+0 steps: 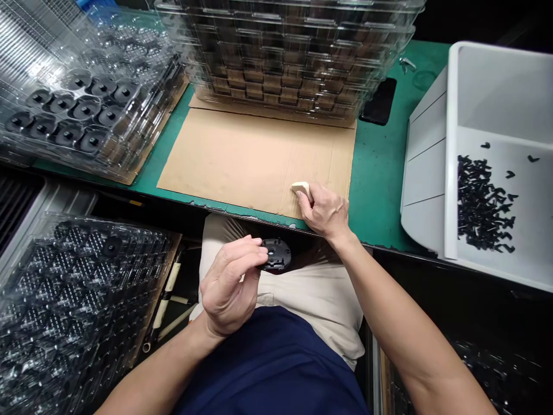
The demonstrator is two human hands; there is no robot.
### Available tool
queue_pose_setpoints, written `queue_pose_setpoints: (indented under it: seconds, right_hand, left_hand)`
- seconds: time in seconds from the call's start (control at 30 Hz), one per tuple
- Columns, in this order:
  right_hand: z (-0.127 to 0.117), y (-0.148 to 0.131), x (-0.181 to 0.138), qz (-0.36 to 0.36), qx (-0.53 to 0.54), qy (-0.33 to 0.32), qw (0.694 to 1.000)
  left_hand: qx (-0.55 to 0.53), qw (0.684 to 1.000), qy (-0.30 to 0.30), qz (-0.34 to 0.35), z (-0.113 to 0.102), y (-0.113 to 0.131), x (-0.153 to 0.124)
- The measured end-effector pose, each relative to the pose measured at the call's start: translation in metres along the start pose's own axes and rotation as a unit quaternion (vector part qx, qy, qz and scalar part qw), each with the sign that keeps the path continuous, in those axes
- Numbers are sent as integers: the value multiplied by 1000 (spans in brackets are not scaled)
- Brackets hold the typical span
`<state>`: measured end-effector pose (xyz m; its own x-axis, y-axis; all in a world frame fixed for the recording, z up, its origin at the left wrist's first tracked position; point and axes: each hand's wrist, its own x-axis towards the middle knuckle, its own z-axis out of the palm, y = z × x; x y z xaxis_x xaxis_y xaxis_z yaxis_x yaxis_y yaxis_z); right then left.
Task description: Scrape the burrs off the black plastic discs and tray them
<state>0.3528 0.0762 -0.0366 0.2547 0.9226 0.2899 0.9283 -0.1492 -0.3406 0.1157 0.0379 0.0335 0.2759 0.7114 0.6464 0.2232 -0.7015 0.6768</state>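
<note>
My left hand (pixel 233 282) holds a round black plastic part (pixel 279 255) above my lap, its ribbed inner side facing up. The fingers cover the part's left edge. On the front right of a cardboard sheet (pixel 250 155), my right hand (pixel 326 210) is closed around a small cream-coloured block (pixel 301 188). Only one end of that block shows past the thumb and forefinger; what it is made of I cannot tell.
Clear plastic trays (pixel 276 57) are stacked at the back of the green table (pixel 380 173). Another tray stack (pixel 86 109) holds round black parts at left. A white bin (pixel 432 132) contains small black pieces (pixel 481 202). A dark phone-like slab (pixel 379 101) lies nearby. More trays (pixel 64 305) stand lower left.
</note>
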Motion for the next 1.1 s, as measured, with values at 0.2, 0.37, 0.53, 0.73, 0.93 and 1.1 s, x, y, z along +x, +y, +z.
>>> queue_pose_setpoints:
  seconds: [0.2,0.37,0.53,0.73,0.93,1.1]
  right_hand:
    - [0,0,0,4,-3,-6,1000]
    - [-1,-1,1,6,-3,-7,1000]
    - [0,0,0,5,-1,-5,1000]
    - [0,0,0,6,-3,-2,1000]
    - [-1,-1,0,13,-1,-9,1000]
    - [-3,-2,0,12,-2,-5,1000]
  left_hand:
    - [-29,998,-11,-51,-1,-1,-4]
    - [-34,996,-22,-83,-1,-2,-5]
    - [-36,994,-25,-105,-1,-3,-7]
    - [-35,990,-31,-134,-1,-3,-8]
    - [-43,986,-39,-156,1,-4,-11]
    - [-45,985,-43,-159,2,-5,-10]
